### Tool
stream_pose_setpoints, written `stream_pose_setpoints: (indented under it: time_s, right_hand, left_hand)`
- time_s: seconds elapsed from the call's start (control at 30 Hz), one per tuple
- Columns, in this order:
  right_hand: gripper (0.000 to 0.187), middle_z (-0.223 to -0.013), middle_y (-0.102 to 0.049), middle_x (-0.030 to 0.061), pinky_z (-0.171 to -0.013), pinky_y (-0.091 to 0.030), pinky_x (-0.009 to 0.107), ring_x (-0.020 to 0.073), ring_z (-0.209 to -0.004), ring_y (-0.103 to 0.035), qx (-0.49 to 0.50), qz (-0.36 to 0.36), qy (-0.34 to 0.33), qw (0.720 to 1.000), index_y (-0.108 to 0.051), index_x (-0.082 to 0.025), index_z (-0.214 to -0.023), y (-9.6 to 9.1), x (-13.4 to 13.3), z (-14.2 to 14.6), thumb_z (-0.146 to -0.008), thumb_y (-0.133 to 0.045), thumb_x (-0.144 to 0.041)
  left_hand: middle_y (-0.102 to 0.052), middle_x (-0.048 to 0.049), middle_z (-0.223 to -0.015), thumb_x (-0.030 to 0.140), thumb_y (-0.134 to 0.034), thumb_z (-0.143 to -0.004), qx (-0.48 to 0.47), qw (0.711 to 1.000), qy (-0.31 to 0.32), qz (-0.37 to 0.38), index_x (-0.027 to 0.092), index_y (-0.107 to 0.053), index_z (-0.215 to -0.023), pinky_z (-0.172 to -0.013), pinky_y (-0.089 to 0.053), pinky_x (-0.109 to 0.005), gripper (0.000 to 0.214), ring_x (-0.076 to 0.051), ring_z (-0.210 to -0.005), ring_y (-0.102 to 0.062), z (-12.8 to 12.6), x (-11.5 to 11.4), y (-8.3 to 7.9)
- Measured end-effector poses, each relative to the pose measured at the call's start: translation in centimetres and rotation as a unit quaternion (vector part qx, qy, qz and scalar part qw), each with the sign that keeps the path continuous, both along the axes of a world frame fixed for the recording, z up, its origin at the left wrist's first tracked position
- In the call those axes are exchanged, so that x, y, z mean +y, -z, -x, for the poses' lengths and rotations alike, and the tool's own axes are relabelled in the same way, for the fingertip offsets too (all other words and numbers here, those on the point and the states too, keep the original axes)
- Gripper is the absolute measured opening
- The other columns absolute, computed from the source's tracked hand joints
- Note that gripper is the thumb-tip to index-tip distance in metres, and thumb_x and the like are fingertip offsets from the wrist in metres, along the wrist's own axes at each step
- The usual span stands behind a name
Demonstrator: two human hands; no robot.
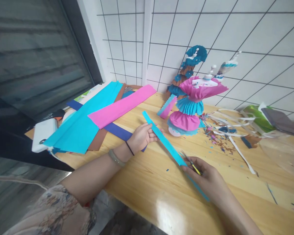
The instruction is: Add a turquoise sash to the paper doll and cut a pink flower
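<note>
A long folded strip of turquoise crepe paper (164, 138) lies slanted across the wooden table (147, 182). My left hand (143, 136) holds the strip near its far end, fingers curled round it. My right hand (205, 178) grips small scissors (191, 162) with a yellow handle. Their blades touch the strip's edge near its middle. The strip's near end runs under my right hand.
Sheets of turquoise (84, 116), pink (122, 106), dark blue and brown crepe paper lie at the left, beside a white box (42, 133). Pink and blue paper flower figures (189, 101) stand by the grid wall. Paper scraps and white strips (225, 130) litter the right.
</note>
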State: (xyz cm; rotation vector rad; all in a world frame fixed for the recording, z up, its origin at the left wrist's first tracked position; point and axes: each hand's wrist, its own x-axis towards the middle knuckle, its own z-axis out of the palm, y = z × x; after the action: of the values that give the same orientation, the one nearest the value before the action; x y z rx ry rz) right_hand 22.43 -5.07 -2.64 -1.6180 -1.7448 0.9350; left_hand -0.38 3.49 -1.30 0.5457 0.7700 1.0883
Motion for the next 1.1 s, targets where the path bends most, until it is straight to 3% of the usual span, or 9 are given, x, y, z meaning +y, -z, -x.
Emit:
stream_pose_setpoints:
  time_s: [0.2,0.4,0.53,0.63,0.73,0.9,0.93,1.0,1.1]
  right_hand:
    - [0.035,-0.095,-0.069,0.0097,-0.072,-0.048,0.036,0.0263,-0.084,-0.064,-0.109,-0.063,0.108,0.986,-0.06,-0.018,-0.099,0.9,1.3,-1.6,-0.076,-0.056,-0.043]
    - [0.017,-0.092,-0.064,0.0111,-0.081,-0.046,0.037,0.0221,-0.088,-0.059,0.005,-0.109,-0.082,0.991,-0.059,-0.018,-0.09,-0.5,-0.6,3.1,-0.083,-0.048,-0.029]
    - [0.016,-0.102,-0.064,0.0093,-0.085,-0.047,0.036,0.018,-0.093,-0.061,0.244,0.058,-0.153,0.956,-0.059,-0.018,-0.091,-1.5,-2.1,6.4,-0.085,-0.05,-0.031]
    - [0.024,-0.101,-0.067,0.0105,-0.086,-0.048,0.038,0.0215,-0.096,-0.063,0.386,0.155,-0.037,0.908,-0.061,-0.016,-0.088,-0.7,-0.7,5.6,-0.071,-0.069,-0.03]
    - [0.026,-0.089,-0.069,0.0075,-0.084,-0.049,0.035,0.0199,-0.087,-0.065,0.397,0.018,0.202,0.895,-0.063,-0.015,-0.079,0.4,2.4,1.7,-0.059,-0.076,-0.024]
    - [0.022,-0.096,-0.066,0.0007,-0.088,-0.047,0.028,0.0139,-0.093,-0.062,0.393,-0.09,0.321,0.857,-0.058,-0.022,-0.081,-0.3,3.1,-0.9,-0.064,-0.07,-0.025]
    - [0.021,-0.094,-0.067,0.0025,-0.088,-0.047,0.03,0.0161,-0.092,-0.063,0.396,-0.077,0.299,0.865,-0.059,-0.021,-0.08,-0.6,1.8,0.2,-0.064,-0.072,-0.025]
    - [0.016,-0.093,-0.067,0.0056,-0.091,-0.045,0.037,0.0205,-0.094,-0.063,0.41,0.041,0.109,0.905,-0.059,-0.02,-0.079,-1.2,-1.6,3.6,-0.07,-0.07,-0.027]
    - [0.014,-0.103,-0.066,0.0089,-0.093,-0.043,0.041,0.0229,-0.102,-0.06,0.416,0.179,-0.151,0.878,-0.061,-0.018,-0.084,-1.1,-5.4,8.3,-0.078,-0.062,-0.031]
  left_hand:
    - [-0.068,-0.0093,-0.067,0.017,-0.042,-0.085,-0.001,0.998,-0.067,0.001,0.011,-0.056,-0.084,-0.049,-0.049,-0.022,0.016,-0.015,-0.058,-0.064,2.1,1.5,-0.6]
    - [-0.063,-0.0034,-0.057,0.014,-0.042,-0.084,-0.08,0.997,-0.014,0.013,0.011,-0.057,-0.08,-0.03,-0.032,-0.013,0.016,-0.007,-0.037,-0.052,4.3,1.9,-2.8]
    - [-0.055,0.0022,-0.049,0.014,-0.034,-0.087,-0.229,0.973,-0.014,0.004,0.011,-0.055,-0.083,-0.027,-0.03,-0.009,0.021,-0.002,-0.03,-0.044,6.6,1.7,-4.3]
    - [-0.058,0.0009,-0.054,0.013,-0.034,-0.088,-0.302,0.951,-0.052,-0.025,0.012,-0.054,-0.091,-0.028,-0.03,-0.004,0.02,0.0,-0.034,-0.047,7.7,1.8,-4.6]
    - [-0.057,0.0007,-0.054,0.011,-0.035,-0.087,-0.299,0.953,-0.039,0.001,0.011,-0.053,-0.089,-0.027,-0.029,-0.005,0.019,0.0,-0.033,-0.046,7.5,1.9,-4.3]
    - [-0.056,0.0001,-0.054,0.013,-0.036,-0.086,-0.271,0.962,-0.029,0.031,0.01,-0.054,-0.087,-0.029,-0.032,-0.008,0.018,-0.002,-0.035,-0.047,6.1,1.7,-4.0]
    - [-0.056,0.0,-0.054,0.013,-0.035,-0.087,-0.275,0.961,-0.029,0.031,0.01,-0.054,-0.087,-0.029,-0.032,-0.008,0.019,-0.002,-0.036,-0.047,6.0,1.7,-4.0]
    - [-0.056,0.0,-0.053,0.013,-0.035,-0.087,-0.288,0.957,-0.033,0.028,0.01,-0.053,-0.088,-0.028,-0.031,-0.007,0.019,-0.002,-0.035,-0.047,6.0,1.6,-4.1]
    - [-0.057,-0.0001,-0.055,0.012,-0.035,-0.086,-0.307,0.95,-0.042,0.025,0.009,-0.053,-0.088,-0.029,-0.031,-0.006,0.018,-0.001,-0.036,-0.047,6.4,1.6,-3.9]
